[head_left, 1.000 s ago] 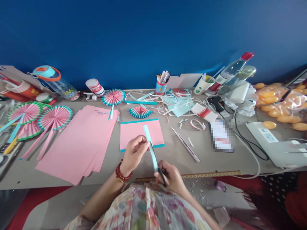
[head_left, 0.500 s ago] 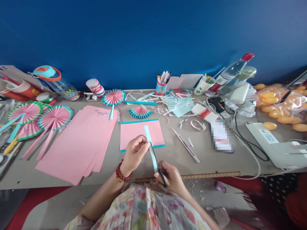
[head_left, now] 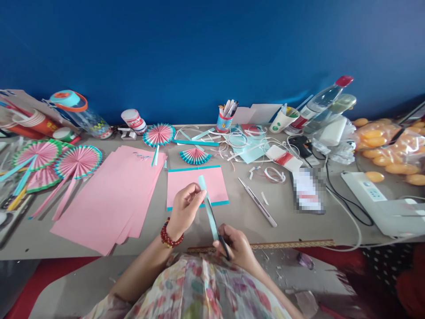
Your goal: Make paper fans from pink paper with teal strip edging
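Observation:
My left hand point(head_left: 186, 208) pinches a light blue paper strip point(head_left: 210, 215) near its upper end, with the strip slanting down toward my body. In my right hand point(head_left: 235, 242) is a pair of dark-handled scissors point(head_left: 223, 244), whose blades lie along the strip's right side. Whether the blades are cutting into the paper I cannot tell. Beneath the strip's top end a pink sheet with teal edges point(head_left: 179, 186) lies flat on the table. Just beyond it sits a small folded paper fan point(head_left: 195, 156), pink with a teal rim.
Pink sheets point(head_left: 99, 199) are stacked at left, beside finished round fans point(head_left: 78, 161). A craft knife point(head_left: 257, 201) lies right of my hands. White cords point(head_left: 239, 137), a phone point(head_left: 307, 190) and a power strip point(head_left: 372, 190) spread farther right. A bottle point(head_left: 318, 104) stands behind.
My left hand has shifted slightly left and the strip's upper end has tilted a little with it. My right hand and the scissors stay almost in place.

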A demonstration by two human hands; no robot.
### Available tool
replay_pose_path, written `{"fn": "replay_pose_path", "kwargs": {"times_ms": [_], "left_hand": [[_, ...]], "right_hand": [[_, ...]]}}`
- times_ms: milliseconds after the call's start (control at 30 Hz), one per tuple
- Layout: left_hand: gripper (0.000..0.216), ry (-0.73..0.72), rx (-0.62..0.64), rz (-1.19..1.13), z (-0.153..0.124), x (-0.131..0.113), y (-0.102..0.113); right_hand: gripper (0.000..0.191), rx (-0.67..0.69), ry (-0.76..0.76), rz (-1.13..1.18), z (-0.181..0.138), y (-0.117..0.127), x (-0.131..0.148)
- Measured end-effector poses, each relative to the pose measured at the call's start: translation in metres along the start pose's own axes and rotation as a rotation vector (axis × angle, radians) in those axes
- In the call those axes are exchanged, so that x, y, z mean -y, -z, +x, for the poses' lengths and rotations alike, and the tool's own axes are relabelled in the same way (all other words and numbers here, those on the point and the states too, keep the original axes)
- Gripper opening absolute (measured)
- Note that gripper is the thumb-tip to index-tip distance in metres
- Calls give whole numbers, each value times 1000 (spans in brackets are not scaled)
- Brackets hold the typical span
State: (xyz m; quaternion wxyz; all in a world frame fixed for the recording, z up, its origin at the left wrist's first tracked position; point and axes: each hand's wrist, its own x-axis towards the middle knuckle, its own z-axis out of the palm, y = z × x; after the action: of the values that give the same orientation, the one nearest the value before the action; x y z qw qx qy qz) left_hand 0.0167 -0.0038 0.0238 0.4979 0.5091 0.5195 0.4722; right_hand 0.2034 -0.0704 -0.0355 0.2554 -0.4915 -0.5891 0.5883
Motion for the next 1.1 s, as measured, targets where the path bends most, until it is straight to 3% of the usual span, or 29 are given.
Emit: {"fn": "replay_pose_path", "kwargs": {"times_ms": [600,1100], "left_hand": [[23,-6,87,62,-11,4,0],[18,30,140,43,-17,4,-5]], "right_hand": [[51,-12,8,7,0,-1,-4],[48,-45,111,60,-1,0,0]]}}
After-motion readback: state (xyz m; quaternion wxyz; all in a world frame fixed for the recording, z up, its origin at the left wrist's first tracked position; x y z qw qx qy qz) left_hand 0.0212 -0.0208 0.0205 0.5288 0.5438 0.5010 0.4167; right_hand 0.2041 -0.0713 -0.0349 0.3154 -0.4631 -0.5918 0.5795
